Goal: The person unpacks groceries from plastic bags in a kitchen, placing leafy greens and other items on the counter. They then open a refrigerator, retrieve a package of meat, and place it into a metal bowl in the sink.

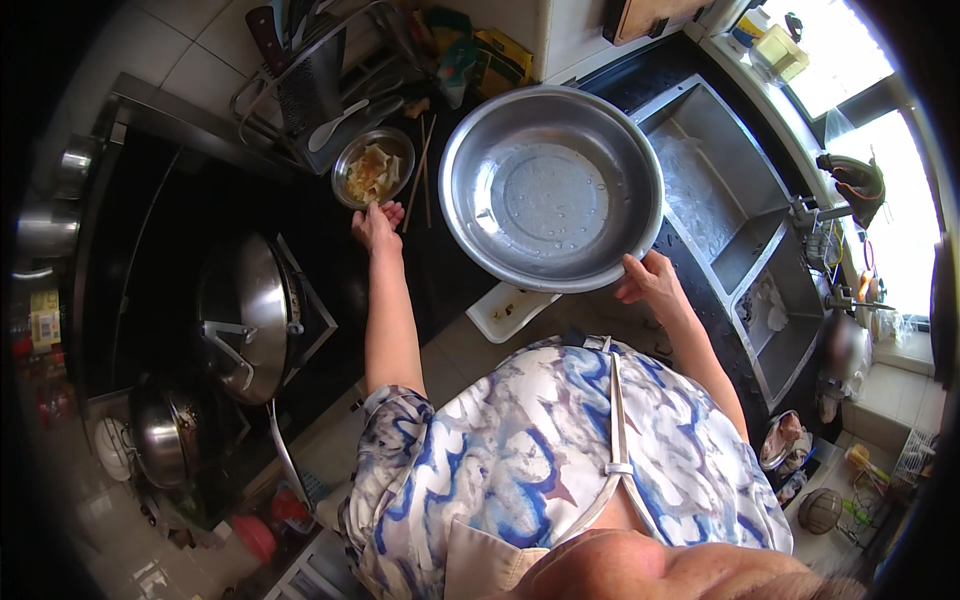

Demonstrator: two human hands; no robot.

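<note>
A large stainless steel basin [551,195] is in front of me, with water drops on its inner bottom. My right hand [651,281] grips its near right rim, thumb on top and fingers below. To the left, a small metal bowl [346,187] holds pale, folded pieces of food [373,174] with a yellowish tint. My left hand [379,225] is at this bowl's near edge, palm partly turned up; whether it grips the rim is unclear. A pair of chopsticks [420,172] lies on the black counter between bowl and basin. A white tray [495,334] shows partly beneath the basin.
On the left, a lidded wok [247,315] stands on the stove [150,247], its long handle pointing toward me. A double sink [731,217] with plastic film is at right. Behind the bowl are a knife rack [311,97], a white spoon [337,126] and food packets [499,64].
</note>
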